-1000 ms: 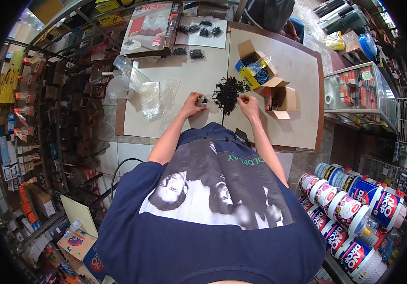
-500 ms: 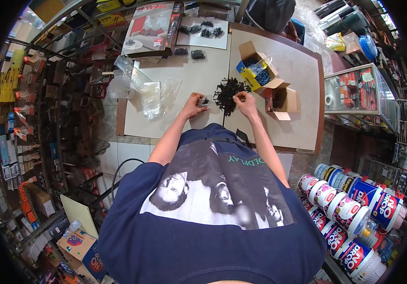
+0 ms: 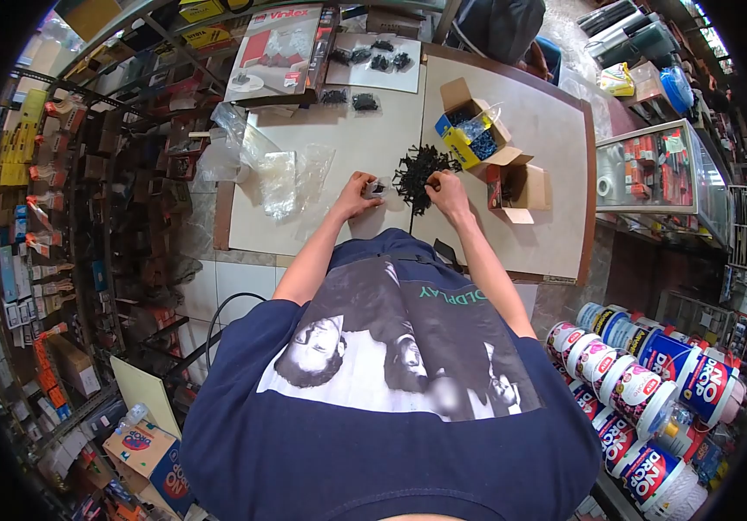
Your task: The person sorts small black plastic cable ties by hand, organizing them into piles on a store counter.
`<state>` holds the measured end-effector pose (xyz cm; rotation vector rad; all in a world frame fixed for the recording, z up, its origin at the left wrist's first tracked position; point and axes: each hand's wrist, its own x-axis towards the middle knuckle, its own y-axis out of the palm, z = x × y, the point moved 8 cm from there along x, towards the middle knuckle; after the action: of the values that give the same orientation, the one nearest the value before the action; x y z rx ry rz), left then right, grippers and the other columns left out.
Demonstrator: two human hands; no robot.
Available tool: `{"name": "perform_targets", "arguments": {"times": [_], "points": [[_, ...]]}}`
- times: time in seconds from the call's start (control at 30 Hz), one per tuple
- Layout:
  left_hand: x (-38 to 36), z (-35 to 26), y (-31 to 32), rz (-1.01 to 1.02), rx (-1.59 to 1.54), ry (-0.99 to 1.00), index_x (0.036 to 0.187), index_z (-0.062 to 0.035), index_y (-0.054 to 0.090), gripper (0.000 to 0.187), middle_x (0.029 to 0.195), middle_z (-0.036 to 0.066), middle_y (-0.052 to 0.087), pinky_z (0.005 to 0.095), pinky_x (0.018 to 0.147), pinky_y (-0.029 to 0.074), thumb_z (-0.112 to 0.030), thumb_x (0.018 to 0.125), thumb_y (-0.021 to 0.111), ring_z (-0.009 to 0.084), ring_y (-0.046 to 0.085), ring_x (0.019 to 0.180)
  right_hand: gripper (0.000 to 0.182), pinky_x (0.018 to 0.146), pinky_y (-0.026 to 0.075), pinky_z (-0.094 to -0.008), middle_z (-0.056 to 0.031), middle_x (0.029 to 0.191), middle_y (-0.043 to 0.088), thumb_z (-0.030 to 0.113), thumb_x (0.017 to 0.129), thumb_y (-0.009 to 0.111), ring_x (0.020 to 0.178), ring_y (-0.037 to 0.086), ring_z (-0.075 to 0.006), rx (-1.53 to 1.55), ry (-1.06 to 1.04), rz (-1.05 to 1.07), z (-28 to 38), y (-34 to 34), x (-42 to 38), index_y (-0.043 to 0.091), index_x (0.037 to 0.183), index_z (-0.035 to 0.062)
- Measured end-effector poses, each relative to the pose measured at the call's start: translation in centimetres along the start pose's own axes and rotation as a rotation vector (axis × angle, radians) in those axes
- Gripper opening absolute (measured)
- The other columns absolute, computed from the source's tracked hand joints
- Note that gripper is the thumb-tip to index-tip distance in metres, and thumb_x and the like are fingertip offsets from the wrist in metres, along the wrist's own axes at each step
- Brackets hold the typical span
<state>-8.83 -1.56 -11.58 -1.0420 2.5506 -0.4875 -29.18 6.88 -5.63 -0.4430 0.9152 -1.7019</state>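
Observation:
A heap of black screws (image 3: 414, 178) lies on the pale table in front of me. Just left of it, my left hand (image 3: 357, 196) is closed on a small clear plastic bag (image 3: 381, 185) with a few dark pieces inside. At the heap's right edge is my right hand (image 3: 450, 193), its fingertips pinched together and touching the screws. What sits between those fingertips is too small to make out. Farther left lie clear plastic bags (image 3: 279, 184), flat on the table. Several filled bags of screws (image 3: 365, 102) rest at the back.
Beyond the heap stand an open yellow-and-blue box (image 3: 470, 143) holding small dark items and an open cardboard box (image 3: 525, 185). A Vinilex box (image 3: 278, 54) is at the back left. Shelving (image 3: 52, 234) rises on the left; paint tubs (image 3: 642, 395) are stacked at lower right.
My right hand has shifted very slightly left along the heap's edge. My left hand keeps hold of the small bag in almost the same spot.

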Motion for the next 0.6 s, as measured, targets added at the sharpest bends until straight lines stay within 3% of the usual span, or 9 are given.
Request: {"name": "perform_targets", "arguments": {"times": [0.13, 0.23, 0.3, 0.6], "points": [[0.0, -0.1, 0.0, 0.030, -0.016, -0.043, 0.109, -0.0047, 0.053, 0.053, 0.111, 0.011, 0.046, 0.0335, 0.089, 0.044, -0.019, 0.065, 0.078, 0.0258, 0.051, 0.102, 0.018, 0.071, 0.049, -0.0381, -0.0128, 0.088, 0.059, 0.015, 0.071, 0.067, 0.080, 0.060, -0.0298, 0.004, -0.019, 0.027, 0.5, 0.3, 0.2, 0.064, 0.085, 0.0032], [-0.2, -0.2, 0.0, 0.031, -0.005, -0.057, 0.109, -0.0043, 0.053, 0.053, 0.111, 0.011, 0.046, 0.0338, 0.090, 0.044, -0.019, 0.065, 0.078, 0.0264, 0.051, 0.102, 0.017, 0.069, 0.049, -0.0346, -0.0116, 0.085, 0.059, 0.015, 0.072, 0.067, 0.076, 0.060, -0.0255, -0.067, -0.066, 0.020, 1.4, 0.0, 0.1, 0.064, 0.084, 0.0024], [-0.1, -0.2, 0.0, 0.033, -0.004, -0.064, 0.109, -0.0041, 0.053, 0.053, 0.112, 0.012, 0.046, 0.0337, 0.090, 0.043, -0.019, 0.065, 0.078, 0.0268, 0.051, 0.102, 0.021, 0.073, 0.048, -0.0390, -0.0124, 0.088, 0.059, 0.019, 0.071, 0.068, 0.084, 0.059, -0.0300, -0.080, -0.035, 0.053, 1.4, 0.2, 0.2, 0.064, 0.084, 0.0036], [-0.1, -0.2, -0.1, 0.019, 0.005, -0.027, 0.110, -0.0045, 0.053, 0.054, 0.111, 0.011, 0.047, 0.0333, 0.089, 0.044, -0.019, 0.064, 0.079, 0.0253, 0.051, 0.102, 0.017, 0.070, 0.048, -0.0380, -0.0116, 0.084, 0.059, 0.018, 0.071, 0.066, 0.079, 0.060, -0.0294, -0.105, -0.059, -0.009, 2.0, -0.2, 0.3, 0.064, 0.080, 0.0035]]}}
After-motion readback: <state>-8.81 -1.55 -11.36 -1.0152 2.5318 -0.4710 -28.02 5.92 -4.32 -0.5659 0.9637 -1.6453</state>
